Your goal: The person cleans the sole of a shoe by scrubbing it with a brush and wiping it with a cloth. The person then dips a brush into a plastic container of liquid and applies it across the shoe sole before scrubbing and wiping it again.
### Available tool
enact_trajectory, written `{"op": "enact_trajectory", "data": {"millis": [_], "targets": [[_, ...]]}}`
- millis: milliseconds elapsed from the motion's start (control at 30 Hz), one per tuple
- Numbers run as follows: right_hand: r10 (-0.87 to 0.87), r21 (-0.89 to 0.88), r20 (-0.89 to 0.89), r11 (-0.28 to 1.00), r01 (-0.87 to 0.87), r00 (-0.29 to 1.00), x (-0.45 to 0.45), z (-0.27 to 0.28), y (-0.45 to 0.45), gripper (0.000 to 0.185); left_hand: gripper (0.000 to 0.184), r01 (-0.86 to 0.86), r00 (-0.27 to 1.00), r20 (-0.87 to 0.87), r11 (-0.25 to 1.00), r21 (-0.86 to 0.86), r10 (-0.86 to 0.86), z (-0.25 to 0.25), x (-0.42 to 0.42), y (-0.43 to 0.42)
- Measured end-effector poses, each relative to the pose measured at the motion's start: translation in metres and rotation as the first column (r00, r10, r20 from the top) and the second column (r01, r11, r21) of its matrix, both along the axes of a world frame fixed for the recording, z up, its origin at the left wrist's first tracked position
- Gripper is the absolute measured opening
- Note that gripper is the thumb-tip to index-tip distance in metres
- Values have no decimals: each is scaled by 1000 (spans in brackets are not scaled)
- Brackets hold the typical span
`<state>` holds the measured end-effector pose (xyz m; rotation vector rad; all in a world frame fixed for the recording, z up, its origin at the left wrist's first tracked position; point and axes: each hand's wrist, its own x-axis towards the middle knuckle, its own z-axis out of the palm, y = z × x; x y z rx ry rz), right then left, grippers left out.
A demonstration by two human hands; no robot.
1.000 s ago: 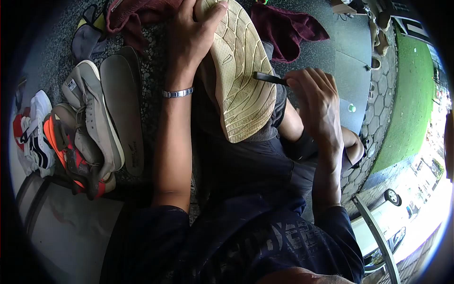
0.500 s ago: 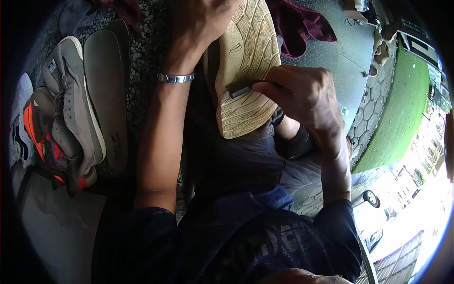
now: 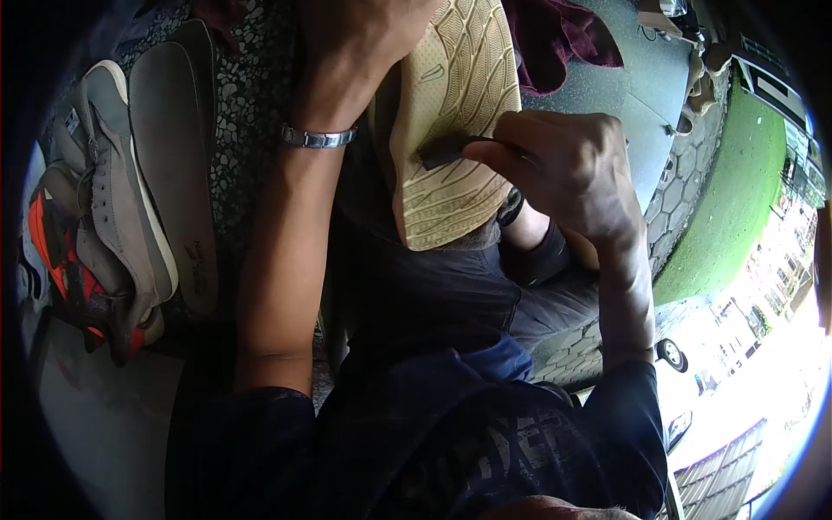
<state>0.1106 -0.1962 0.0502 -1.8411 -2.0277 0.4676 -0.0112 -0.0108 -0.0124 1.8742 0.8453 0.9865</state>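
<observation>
A shoe (image 3: pixel 459 186) lies over my lap with its tan, wavy-patterned sole facing up. My left hand (image 3: pixel 373 35), with a metal bracelet at the wrist, grips the shoe's upper left side near the top edge of the view; its fingertips are hidden behind the shoe. Between the thumb and fingers of my right hand (image 3: pixel 563 165) is a small dark brush (image 3: pixel 444 151). The brush's bristles, slightly blurred, rest against the middle of the sole, towards its left edge.
To the left lie a grey lace-up shoe (image 3: pixel 121 195), grey insoles (image 3: pixel 173 165) and a red and black shoe (image 3: pixel 52 247). A maroon cloth (image 3: pixel 563 39) is on the grey surface (image 3: pixel 637 113) at upper right. More shoes (image 3: pixel 706 82) stand near the paving and grass.
The brush has turned slightly and shifted a little on the sole with my right hand. My left hand keeps its grip on the shoe. The whole view has shifted slightly.
</observation>
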Motion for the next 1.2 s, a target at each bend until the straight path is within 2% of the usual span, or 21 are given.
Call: {"op": "enact_trajectory", "data": {"millis": [100, 200, 333, 433, 467, 500, 567, 600, 633, 700, 733, 800, 900, 967, 1000, 1033, 1067, 1133, 1200], "targets": [[14, 19, 27, 1000, -15, 1000, -2, 2, 3, 34, 24, -31, 998, 56, 988, 148, 22, -18, 2, 7], [-54, 0, -47, 999, 54, 997, 19, -5, -11, 33, 24, -46, 998, -36, 999, -7, 45, 10, 1, -6], [55, -1, 35, 999, -55, 998, -10, 0, 4, 32, 23, -55, 998, 13, 996, 69, 55, -6, 2, 0], [-18, 79, -72, 997, 23, 997, -8, -12, -3, 32, 23, -82, 995, -45, 996, 46, 84, 7, 0, -4], [5, -27, -37, 1000, -6, 999, 4, -4, -4, 31, 23, -72, 997, 24, 997, 19, 72, -2, 2, -1], [-32, -4, -7, 999, 32, 999, 14, -3, -7, 31, 23, -75, 997, 5, 996, 44, 75, -3, 2, -3], [-71, -103, -17, 992, 69, 997, 17, 5, -5, 27, 23, -90, 996, -18, 989, 121, 92, 3, 3, -1], [-53, -15, -46, 999, 52, 998, 4, -2, -3, 29, 23, -79, 997, -16, 991, 109, 81, 3, 2, -1], [7, 3, 58, 1000, -7, 998, -3, 1, 2, 29, 25, -51, 998, -18, 997, 54, 52, -1, -1, -3], [17, 18, 37, 1000, -18, 999, -5, 2, 1, 29, 29, 0, 1000, -8, 999, -45, 0, 1, -2, 0], [0, 11, 27, 1000, 0, 1000, 2, 0, -2, 29, 26, -39, 999, -29, 999, 19, 39, 1, -2, -2], [-43, -31, -9, 999, 43, 999, 14, 0, -12, 30, 26, -54, 999, -2, 998, 27, 54, 1, 0, -5], [-19, 8, 40, 1000, 19, 999, -1, -1, -7, 30, 25, -74, 997, -24, 997, 16, 75, 4, 1, -9], [-40, 42, -31, 998, 42, 999, -10, -3, -5, 29, 24, -83, 997, 4, 995, 53, 82, 3, 1, -4], [-53, 74, -71, 996, 58, 996, -7, -10, -7, 29, 25, -87, 993, -83, 996, -36, 84, 8, -1, -9], [-59, 105, -112, 992, 70, 992, -2, -15, -8, 29, 24, -113, 992, -49, 993, 30, 115, 8, 3, -7], [-59, 8, -71, 998, 60, 996, 9, -7, -11, 27, 23, -138, 990, -20, 987, 86, 140, 7, 4, -7], [-47, -2, -31, 999, 47, 998, 12, -8, -10, 25, 23, -177, 982, -23, 963, 202, 185, 6, 5, -9], [-26, 3, -46, 1000, 26, 999, -2, -4, -6, 20, 23, -173, 984, -7, 973, 153, 176, 2, 3, -9]]}}
